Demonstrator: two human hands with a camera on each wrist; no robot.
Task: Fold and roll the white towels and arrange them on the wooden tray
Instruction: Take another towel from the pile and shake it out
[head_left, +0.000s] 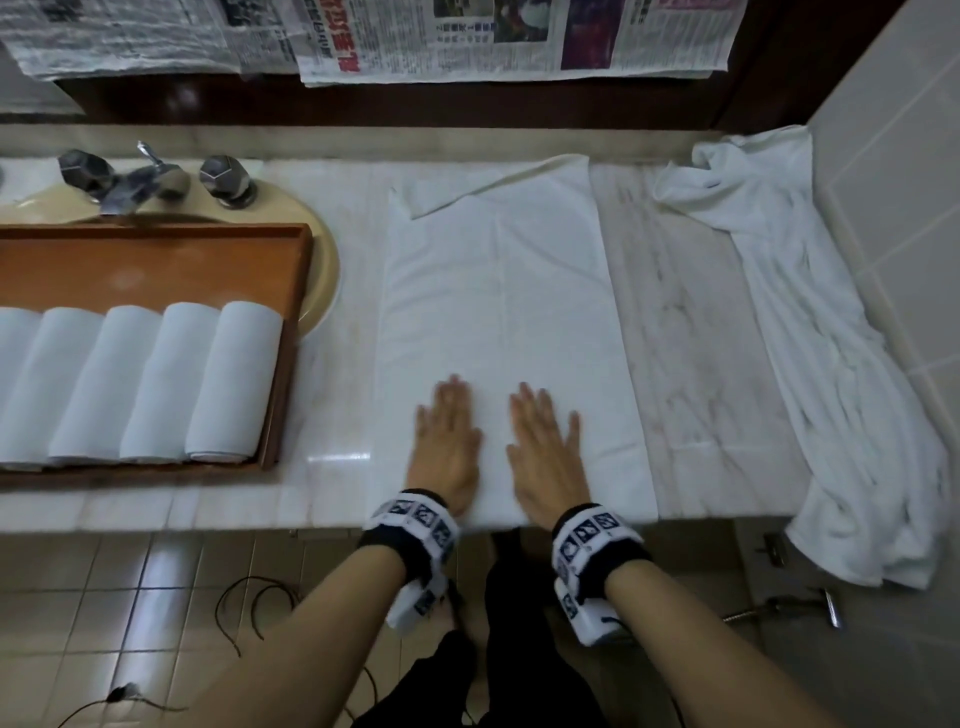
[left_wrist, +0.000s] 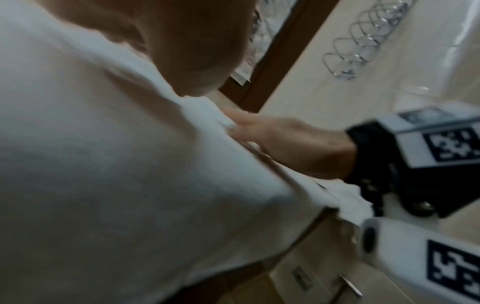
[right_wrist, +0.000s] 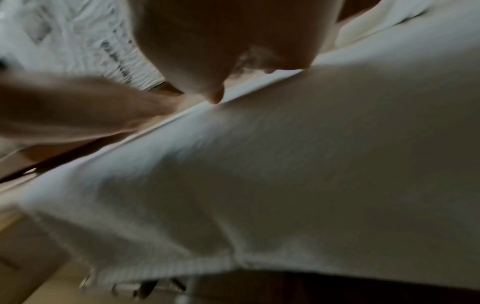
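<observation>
Hands (head_left: 447, 441) (head_left: 545, 441) flat (fingers straight) on towel (head_left: 498, 291)

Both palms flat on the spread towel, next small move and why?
Probably curl the fingers under the near edge and start rolling away: the towel lies folded flat, left hand and right hand press its near end, and five rolled towels already fill the wooden tray.

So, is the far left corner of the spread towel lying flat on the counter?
No, the far left corner of the spread towel is folded over onto the towel itself, forming a diagonal flap.

Five rolled towels (head_left: 140, 384); one tray (head_left: 156, 260); two hands (head_left: 447, 441).
</observation>
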